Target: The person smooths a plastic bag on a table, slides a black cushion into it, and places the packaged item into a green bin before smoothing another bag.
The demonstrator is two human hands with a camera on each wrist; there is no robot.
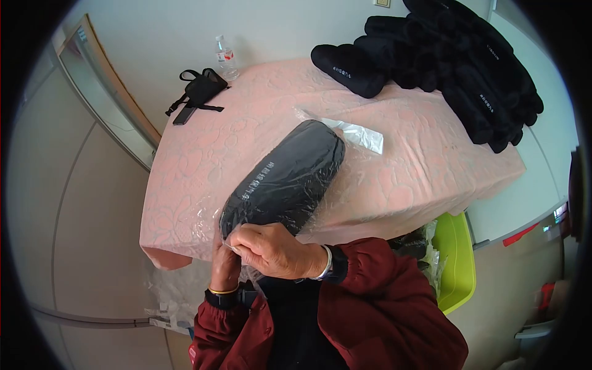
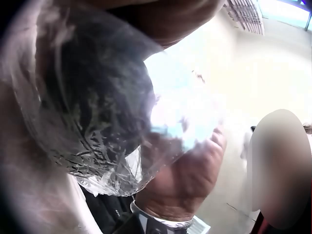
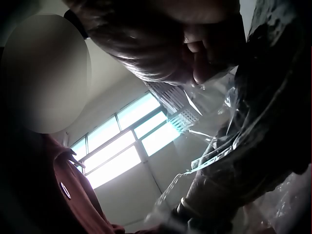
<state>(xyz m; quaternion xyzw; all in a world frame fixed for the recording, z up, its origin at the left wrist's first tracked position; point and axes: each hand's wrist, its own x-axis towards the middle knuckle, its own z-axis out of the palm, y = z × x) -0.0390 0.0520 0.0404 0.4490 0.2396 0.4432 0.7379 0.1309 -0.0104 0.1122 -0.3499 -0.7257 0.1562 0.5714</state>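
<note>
Holding clear plastic (image 1: 206,227) around a black bundle (image 1: 287,176) are both hands (image 1: 268,250)

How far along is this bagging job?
Apparently done: the black roll in clear plastic in the green bin. In hand: another roll, its bag pinched at one end by the right hand. Left, I'd guess: the black pile, which shows no bags.
</note>
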